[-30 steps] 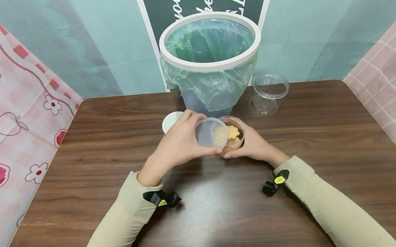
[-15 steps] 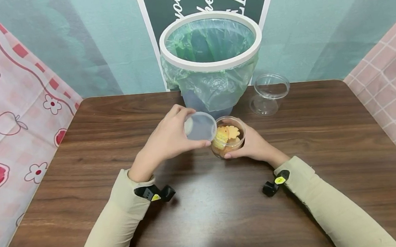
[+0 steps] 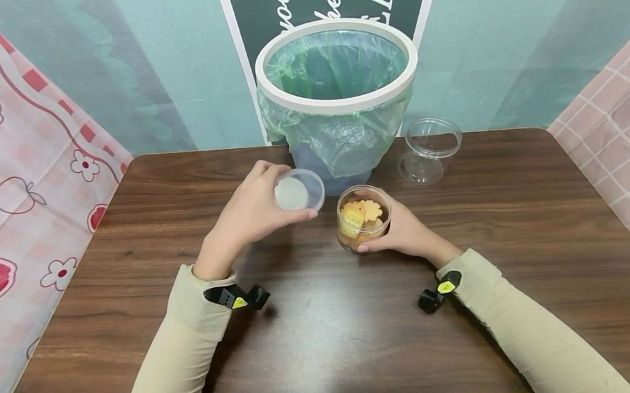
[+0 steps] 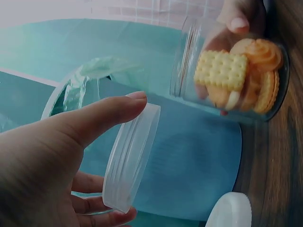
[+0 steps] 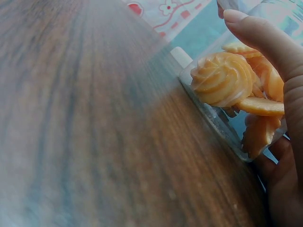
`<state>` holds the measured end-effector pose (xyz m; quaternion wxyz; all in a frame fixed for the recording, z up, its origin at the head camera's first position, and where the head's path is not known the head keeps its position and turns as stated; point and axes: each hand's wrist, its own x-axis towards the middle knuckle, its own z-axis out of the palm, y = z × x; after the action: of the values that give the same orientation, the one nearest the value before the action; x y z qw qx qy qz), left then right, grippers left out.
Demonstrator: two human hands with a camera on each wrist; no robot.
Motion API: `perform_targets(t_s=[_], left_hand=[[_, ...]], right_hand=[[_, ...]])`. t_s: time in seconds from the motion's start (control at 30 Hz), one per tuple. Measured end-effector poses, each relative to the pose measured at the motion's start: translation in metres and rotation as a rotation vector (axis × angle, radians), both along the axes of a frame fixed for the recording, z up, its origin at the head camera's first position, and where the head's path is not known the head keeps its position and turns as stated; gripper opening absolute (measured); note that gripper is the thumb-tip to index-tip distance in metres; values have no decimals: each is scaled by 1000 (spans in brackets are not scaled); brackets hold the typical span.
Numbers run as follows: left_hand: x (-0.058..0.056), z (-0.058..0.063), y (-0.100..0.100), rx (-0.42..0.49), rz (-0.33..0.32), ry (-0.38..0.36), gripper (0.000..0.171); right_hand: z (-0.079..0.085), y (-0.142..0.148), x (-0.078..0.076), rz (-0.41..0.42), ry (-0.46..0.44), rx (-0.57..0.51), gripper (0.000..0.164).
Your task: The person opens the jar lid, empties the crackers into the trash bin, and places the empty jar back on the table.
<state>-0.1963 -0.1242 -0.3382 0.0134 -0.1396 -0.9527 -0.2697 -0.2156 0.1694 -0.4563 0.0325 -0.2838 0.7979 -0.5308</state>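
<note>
My left hand [image 3: 252, 207] pinches a translucent plastic lid [image 3: 314, 187] by its edge, thumb on one side and fingers on the other. The lid is tilted, left of the biscuit jar and apart from it. A clear jar [image 3: 365, 232] of biscuits [image 3: 354, 212] stands uncovered on the table, with my right hand [image 3: 403, 229] curled round its right side. In the left wrist view, a square yellow cracker [image 4: 221, 70] and swirled cookies show through its wall. A swirled cookie [image 5: 222, 80] also shows in the right wrist view, beside my thumb.
Behind the hands stands a bin [image 3: 335, 105] with a white rim and a green liner bag. An open clear jar [image 3: 425, 154] sits right of it. A white round piece [image 4: 232, 213] lies at the bin's foot. The table [image 3: 326, 343] is dark wood.
My left hand has moved left with the translucent lid, from over the jar's mouth to beside it, uncovering the biscuits. The right hand and jar have stayed put.
</note>
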Motion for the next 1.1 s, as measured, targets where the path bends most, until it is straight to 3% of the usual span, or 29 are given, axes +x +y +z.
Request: perform_targets(t_s=[0.53, 1.1], left_hand=[[-15, -6, -20, 3, 77, -43, 91], [-27, -20, -34, -55, 93, -75, 92]], right_hand=[[0, 0, 1, -4, 0, 9, 103], [2, 0, 1, -1, -3, 20, 103]])
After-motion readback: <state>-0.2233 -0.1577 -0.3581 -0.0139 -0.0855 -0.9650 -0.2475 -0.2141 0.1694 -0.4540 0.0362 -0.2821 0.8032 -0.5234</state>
